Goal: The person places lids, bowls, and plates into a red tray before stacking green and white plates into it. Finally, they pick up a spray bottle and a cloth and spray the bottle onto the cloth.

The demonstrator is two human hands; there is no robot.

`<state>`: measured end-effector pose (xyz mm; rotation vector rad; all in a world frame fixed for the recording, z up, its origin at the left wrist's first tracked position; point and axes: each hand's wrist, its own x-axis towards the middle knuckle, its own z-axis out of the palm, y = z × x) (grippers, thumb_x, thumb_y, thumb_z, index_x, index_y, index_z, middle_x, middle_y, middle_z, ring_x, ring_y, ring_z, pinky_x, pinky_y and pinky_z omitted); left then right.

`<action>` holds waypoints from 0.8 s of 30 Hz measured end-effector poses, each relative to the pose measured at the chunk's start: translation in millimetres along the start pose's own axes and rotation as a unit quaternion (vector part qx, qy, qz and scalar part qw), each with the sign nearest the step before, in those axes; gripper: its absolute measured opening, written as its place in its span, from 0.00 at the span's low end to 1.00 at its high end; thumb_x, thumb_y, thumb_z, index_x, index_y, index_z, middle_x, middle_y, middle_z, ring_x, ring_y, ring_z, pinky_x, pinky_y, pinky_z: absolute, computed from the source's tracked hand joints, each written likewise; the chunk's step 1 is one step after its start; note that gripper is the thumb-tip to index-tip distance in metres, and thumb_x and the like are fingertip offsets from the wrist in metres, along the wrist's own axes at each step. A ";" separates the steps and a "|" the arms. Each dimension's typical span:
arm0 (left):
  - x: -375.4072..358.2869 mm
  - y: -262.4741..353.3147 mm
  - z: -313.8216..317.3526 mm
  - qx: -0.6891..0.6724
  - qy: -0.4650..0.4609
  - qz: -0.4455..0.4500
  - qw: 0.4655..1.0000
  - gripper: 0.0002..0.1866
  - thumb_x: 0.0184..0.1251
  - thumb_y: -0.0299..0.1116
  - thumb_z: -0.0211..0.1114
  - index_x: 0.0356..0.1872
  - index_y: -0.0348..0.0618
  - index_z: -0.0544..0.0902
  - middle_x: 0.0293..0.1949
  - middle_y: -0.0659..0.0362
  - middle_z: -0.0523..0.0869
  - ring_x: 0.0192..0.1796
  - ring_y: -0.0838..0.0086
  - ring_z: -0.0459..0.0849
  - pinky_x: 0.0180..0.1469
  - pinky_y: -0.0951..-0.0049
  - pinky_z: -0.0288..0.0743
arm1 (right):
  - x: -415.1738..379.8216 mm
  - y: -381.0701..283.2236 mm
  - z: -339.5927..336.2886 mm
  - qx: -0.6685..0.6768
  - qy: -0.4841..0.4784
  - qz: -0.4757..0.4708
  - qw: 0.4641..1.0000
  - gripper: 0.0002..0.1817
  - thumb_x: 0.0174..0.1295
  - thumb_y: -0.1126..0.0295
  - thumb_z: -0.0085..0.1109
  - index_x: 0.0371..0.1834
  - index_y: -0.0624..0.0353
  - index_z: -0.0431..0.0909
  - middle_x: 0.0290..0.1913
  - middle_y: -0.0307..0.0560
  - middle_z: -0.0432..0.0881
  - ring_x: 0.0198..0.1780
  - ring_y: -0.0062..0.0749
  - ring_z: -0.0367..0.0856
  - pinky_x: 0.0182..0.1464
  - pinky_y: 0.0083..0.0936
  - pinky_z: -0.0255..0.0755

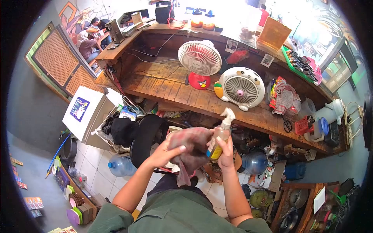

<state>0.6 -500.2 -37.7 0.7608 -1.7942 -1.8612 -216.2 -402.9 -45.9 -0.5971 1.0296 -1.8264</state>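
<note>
My left hand (163, 154) grips a greyish-red cloth (190, 149), which hangs down in loose folds in front of my body. In my right hand (224, 152) is a clear spray bottle (220, 136) with a white trigger head, held upright, its label near my palm. The cloth's right edge reaches the bottle; whether it touches is hard to make out. Beyond my hands, on the wooden counter (155, 83), stand a white round fan (240, 88) with an animal face and a fan with a red bird base (199, 80).
A black chair (147, 136) stands close on the left, beside a white box (87, 114) and a blue water jug (121, 166). Another jug (254, 162) is under the counter. Crumpled cloths (285, 97), scissors (287, 125) and a red basket (304, 126) lie at the right. Two people sit far left.
</note>
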 end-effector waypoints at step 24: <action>7.7 10.5 -212.4 -0.155 0.304 0.140 0.930 0.16 0.71 0.33 0.57 0.54 0.35 0.78 0.46 0.59 0.84 0.47 0.77 0.81 0.53 0.75 0.72 | 174.2 108.3 82.7 -0.065 -0.133 0.138 0.979 0.29 0.65 0.60 0.57 0.67 0.51 0.57 0.31 0.47 0.74 0.23 0.34 0.78 0.29 0.28 0.76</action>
